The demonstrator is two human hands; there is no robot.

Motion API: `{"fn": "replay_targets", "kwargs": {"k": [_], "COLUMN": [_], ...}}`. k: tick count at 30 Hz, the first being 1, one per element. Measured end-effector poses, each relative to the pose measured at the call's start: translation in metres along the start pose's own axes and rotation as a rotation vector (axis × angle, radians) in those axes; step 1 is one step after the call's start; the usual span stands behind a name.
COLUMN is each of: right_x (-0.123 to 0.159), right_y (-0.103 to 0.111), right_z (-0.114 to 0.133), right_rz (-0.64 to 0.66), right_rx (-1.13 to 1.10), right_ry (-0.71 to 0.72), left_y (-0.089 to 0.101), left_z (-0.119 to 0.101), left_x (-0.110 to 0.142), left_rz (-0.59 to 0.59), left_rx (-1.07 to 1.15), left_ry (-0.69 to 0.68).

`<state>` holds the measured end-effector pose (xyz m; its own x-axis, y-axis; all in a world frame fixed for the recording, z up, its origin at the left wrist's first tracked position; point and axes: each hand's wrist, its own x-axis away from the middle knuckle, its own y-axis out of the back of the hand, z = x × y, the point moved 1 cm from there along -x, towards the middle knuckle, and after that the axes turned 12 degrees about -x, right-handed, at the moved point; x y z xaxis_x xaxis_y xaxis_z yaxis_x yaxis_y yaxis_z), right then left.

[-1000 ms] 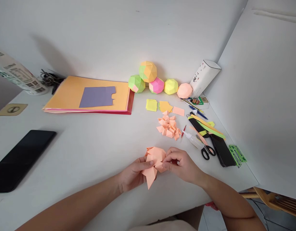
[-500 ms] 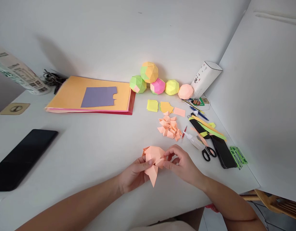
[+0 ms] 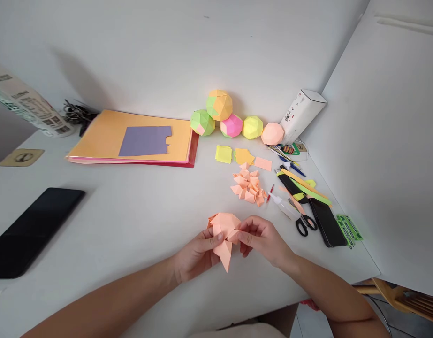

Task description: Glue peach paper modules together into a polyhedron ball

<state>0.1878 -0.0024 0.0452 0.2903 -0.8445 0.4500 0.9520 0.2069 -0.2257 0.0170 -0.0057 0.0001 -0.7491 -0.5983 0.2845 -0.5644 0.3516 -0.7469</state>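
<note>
The right hand's thumb has shifted in over the peach paper model, pinching its right edge while the left hand grips its left, near centre; partly joined, it has points jutting free, with folded pieces heaped farther off, unattached.

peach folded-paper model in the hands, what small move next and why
I'd probably have the right hand gently press the small flap in against the peach folded-paper model: its fingers pinch that side, the left hand steadies the other, and a narrow dark gap seems to show beside the flap.
</note>
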Motion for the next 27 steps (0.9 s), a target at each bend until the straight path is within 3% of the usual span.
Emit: {"fn": "replay_targets", "kwargs": {"k": [8,18,27], "right_x": [-0.0001,0.0014,0.002], "right_y": [0.001,0.006,0.0068], "right_z": [-0.0003,-0.0047,-0.0022], "right_rz": [-0.033,-0.051,-0.025], "right_rx": [0.05,0.096,0.096], "right_ry": [0.053,0.07,0.028], "left_y": [-0.0015,-0.0033,-0.0028], "left_z": [-0.0008,-0.0002,0.0007], "left_x": [-0.0001,0.0011,0.0014], "left_rz": [0.031,-0.094,-0.108], "left_rx": [-0.024,-0.089,-0.124], "left_ry": [-0.011,-0.008,-0.051]}}
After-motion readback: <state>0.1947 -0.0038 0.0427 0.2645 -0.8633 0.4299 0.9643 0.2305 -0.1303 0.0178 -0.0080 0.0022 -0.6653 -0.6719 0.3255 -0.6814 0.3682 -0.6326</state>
